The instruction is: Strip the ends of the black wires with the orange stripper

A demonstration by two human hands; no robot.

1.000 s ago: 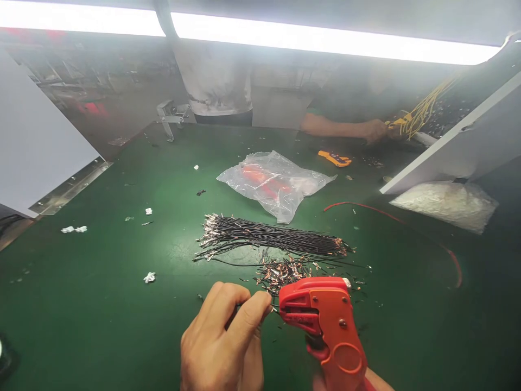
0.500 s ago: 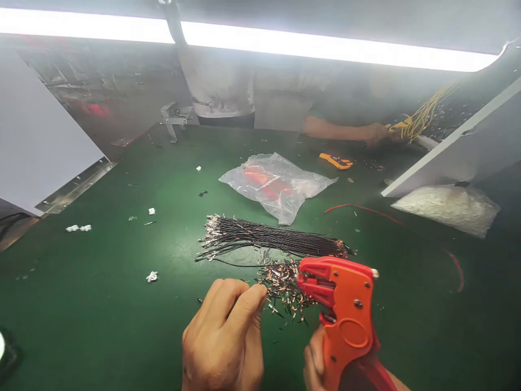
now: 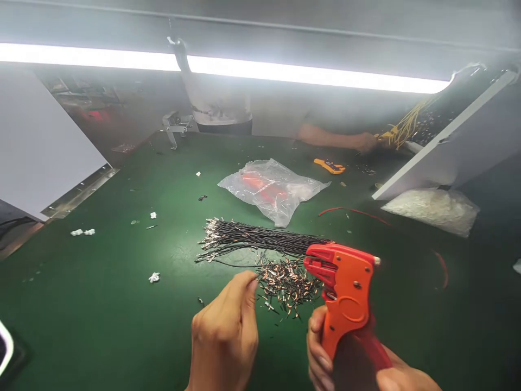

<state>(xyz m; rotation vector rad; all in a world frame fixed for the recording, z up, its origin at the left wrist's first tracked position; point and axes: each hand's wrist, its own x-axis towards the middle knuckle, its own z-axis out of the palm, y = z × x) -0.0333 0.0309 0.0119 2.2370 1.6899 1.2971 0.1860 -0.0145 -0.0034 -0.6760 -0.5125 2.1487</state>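
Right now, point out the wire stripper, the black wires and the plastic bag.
Wire stripper (image 3: 348, 296), head view, orange body.
Black wires (image 3: 264, 239), head view, mid-length.
Plastic bag (image 3: 272, 187), head view, its middle.

The left hand (image 3: 226, 336) shows its back, thumb and forefinger pinched together at the tips, other fingers curled. Beside it, the right hand (image 3: 319, 353) wraps its fingers round the grip of an orange plastic hand tool (image 3: 345, 293).
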